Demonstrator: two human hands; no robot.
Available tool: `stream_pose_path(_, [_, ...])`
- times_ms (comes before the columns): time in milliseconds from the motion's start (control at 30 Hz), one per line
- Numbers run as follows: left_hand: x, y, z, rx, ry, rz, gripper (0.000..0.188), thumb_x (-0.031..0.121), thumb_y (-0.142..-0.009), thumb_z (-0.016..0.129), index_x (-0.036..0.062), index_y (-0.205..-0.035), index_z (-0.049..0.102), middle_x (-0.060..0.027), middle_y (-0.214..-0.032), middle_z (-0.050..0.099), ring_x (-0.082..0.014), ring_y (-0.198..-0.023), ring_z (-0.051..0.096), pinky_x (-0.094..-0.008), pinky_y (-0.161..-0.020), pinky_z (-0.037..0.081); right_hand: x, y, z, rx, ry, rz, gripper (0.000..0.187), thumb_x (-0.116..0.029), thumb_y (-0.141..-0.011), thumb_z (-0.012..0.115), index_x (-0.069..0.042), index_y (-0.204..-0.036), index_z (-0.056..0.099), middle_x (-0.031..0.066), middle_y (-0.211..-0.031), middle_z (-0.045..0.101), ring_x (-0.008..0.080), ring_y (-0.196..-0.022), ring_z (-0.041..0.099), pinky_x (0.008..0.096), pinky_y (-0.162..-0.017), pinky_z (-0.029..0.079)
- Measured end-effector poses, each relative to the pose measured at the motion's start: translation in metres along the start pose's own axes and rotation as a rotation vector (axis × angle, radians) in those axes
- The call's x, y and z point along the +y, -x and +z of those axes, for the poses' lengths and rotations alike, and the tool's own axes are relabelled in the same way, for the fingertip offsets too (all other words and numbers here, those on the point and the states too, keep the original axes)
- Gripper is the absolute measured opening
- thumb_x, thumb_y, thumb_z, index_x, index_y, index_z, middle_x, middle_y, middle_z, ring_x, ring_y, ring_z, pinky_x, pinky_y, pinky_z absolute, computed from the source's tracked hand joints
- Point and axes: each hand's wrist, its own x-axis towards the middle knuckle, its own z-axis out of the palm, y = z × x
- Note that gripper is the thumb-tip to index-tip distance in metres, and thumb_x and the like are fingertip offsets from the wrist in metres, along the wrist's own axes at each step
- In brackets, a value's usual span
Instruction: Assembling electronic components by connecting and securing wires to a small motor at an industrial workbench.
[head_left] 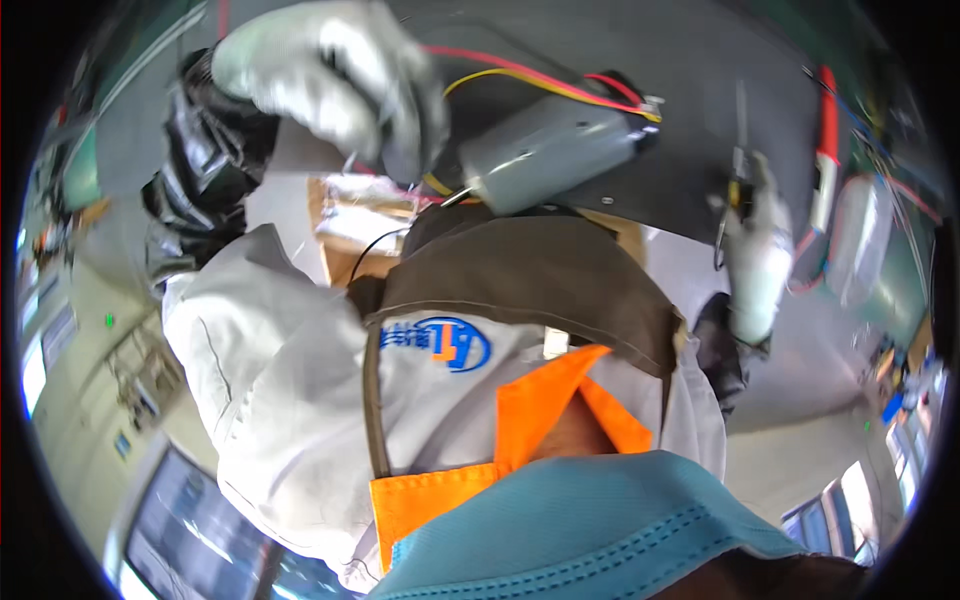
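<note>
The left hand (330,85), in a white glove, is closed around one end of a grey cylindrical motor (545,150) held above the dark work mat (700,120) at the far centre of the view; the motor's bare shaft points toward the near left, and red and yellow wires (540,80) run from its far right end. The right hand (755,250), also gloved in white, is clenched on a slim tool (738,175) that stands upright at the right; its tip cannot be made out. In my judgement the work goes best if the motor is kept steady and level in the left grip, the wires left slack rather than strained at their terminals, and the tool brought in squarely. A red-handled tool (825,150) lies on the mat at the far right, beside a clear plastic bag (860,235). A brown cardboard box (365,220) sits below the motor, topped with crinkled clear wrapping. A blue round emblem (455,345) marks the white jacket chest, above an orange collar.
</note>
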Motion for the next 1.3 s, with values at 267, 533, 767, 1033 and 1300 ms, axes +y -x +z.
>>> stream_pose_path(267, [-0.021, 0.007, 0.063, 0.813, -1.012, -0.235, 0.057, 0.030, -0.094, 0.071, -0.0073, -0.134, 0.054, -0.0238, -0.118, 0.066, -0.0360, -0.109, 0.064, -0.0398, -0.095, 0.051, -0.004, -0.040, 0.034, -0.649, -1.022, 0.228, 0.032, -0.026, -0.099, 0.068, 0.003, -0.113, 0.071, 0.0064, -0.089, 0.072, 0.0111, -0.083, 0.065, 0.0240, -0.074, 0.051])
stream_pose_path(533, [-0.103, -0.081, 0.109, 1.208, -0.921, -0.197, 0.068, 0.019, -0.076, 0.067, -0.0011, -0.139, 0.054, -0.0281, -0.132, 0.056, -0.0471, -0.123, 0.054, -0.0530, -0.105, 0.043, -0.070, -0.053, 0.045, -0.716, -1.528, 0.303, 0.032, -0.032, -0.098, 0.068, -0.001, -0.103, 0.069, -0.0032, -0.081, 0.061, 0.0042, -0.063, 0.052, 0.0243, -0.057, 0.045])
stream_pose_path(767, [-0.148, -0.110, -0.136, 1.706, -0.284, -0.227, 0.064, 0.036, -0.094, 0.070, -0.0043, -0.139, 0.050, -0.0237, -0.129, 0.061, -0.0358, -0.114, 0.061, -0.0404, -0.096, 0.051, -0.071, -0.196, 0.041, -0.111, -1.586, -0.020, 0.039, -0.021, -0.102, 0.062, -0.004, -0.136, 0.056, 0.0019, -0.106, 0.067, 0.0088, -0.092, 0.062, 0.0257, -0.084, 0.052])
stream_pose_path(1033, [-0.102, -0.028, -0.035, 1.342, 0.644, -0.077, 0.047, 0.015, -0.098, 0.059, -0.0019, -0.141, 0.052, -0.0063, -0.101, 0.065, -0.0106, -0.081, 0.057, -0.0247, -0.064, 0.045, -0.020, -0.082, 0.034, -0.220, -1.536, -0.018, 0.039, -0.024, -0.098, 0.067, 0.001, -0.128, 0.065, 0.0084, -0.105, 0.070, 0.0124, -0.092, 0.065, 0.0274, -0.085, 0.052])
stream_pose_path(1300, [-0.067, 0.022, 0.113, 1.474, 0.446, -0.450, 0.051, 0.032, -0.097, 0.065, -0.0041, -0.131, 0.057, -0.0054, -0.079, 0.059, -0.0104, -0.057, 0.051, -0.0227, -0.046, 0.038, 0.144, -0.102, -0.037, 0.588, -1.412, 0.323, 0.042, -0.020, -0.099, 0.064, 0.000, -0.135, 0.055, 0.0110, -0.114, 0.067, 0.0205, -0.098, 0.068, 0.0352, -0.088, 0.056])
